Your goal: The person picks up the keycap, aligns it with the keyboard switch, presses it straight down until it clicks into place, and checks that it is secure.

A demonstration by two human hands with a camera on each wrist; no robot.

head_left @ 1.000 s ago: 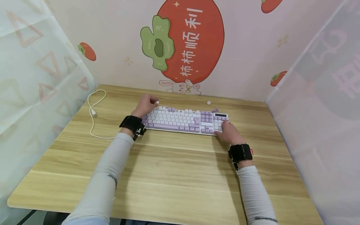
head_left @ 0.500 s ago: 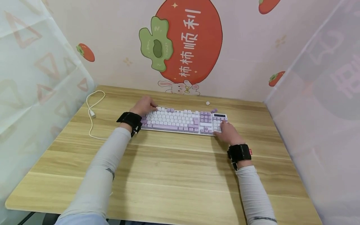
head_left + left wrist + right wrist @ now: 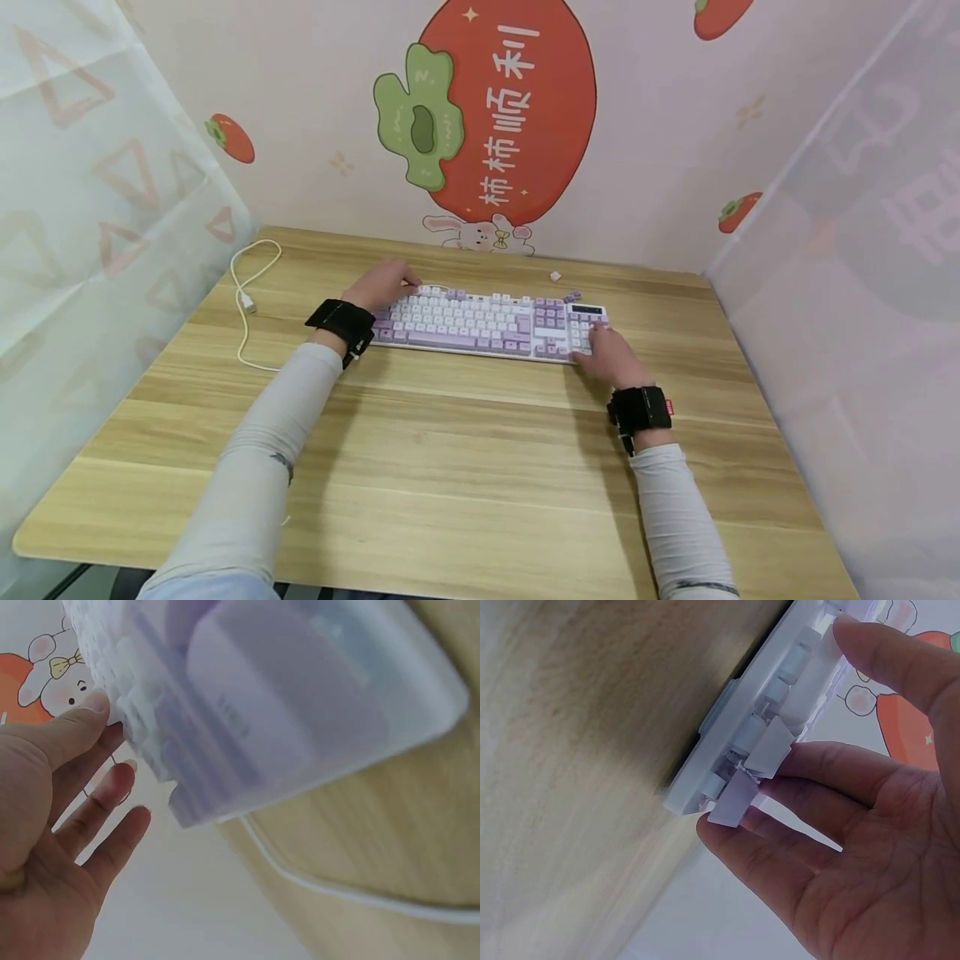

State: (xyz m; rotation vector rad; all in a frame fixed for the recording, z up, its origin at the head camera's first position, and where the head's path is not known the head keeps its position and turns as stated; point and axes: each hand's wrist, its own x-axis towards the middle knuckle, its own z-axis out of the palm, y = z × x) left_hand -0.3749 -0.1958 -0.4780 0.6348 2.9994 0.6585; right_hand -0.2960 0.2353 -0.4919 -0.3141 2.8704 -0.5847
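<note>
A white and lilac keyboard (image 3: 465, 333) lies on the wooden table. My left hand (image 3: 382, 283) is at its far left corner, over the top row. In the left wrist view, the left thumb and index finger pinch a small white keycap (image 3: 115, 714), mostly hidden by the fingertips; the other fingers are spread apart. My right hand (image 3: 613, 357) rests on the keyboard's right end. Seen from the right wrist, its fingertips touch the end keycaps (image 3: 737, 798) of the number pad, and the thumb lies on another key farther along the row.
Behind the keyboard a loose white keycap (image 3: 555, 276) lies on the table, with lilac keycaps (image 3: 573, 296) close to the back edge. A white cable (image 3: 243, 333) with its plug loops at the left. A printed wall stands behind the table.
My left hand has come down and slightly left, bringing the white keycap from above the keyboard to its top row. The right hand stays on the number pad.
</note>
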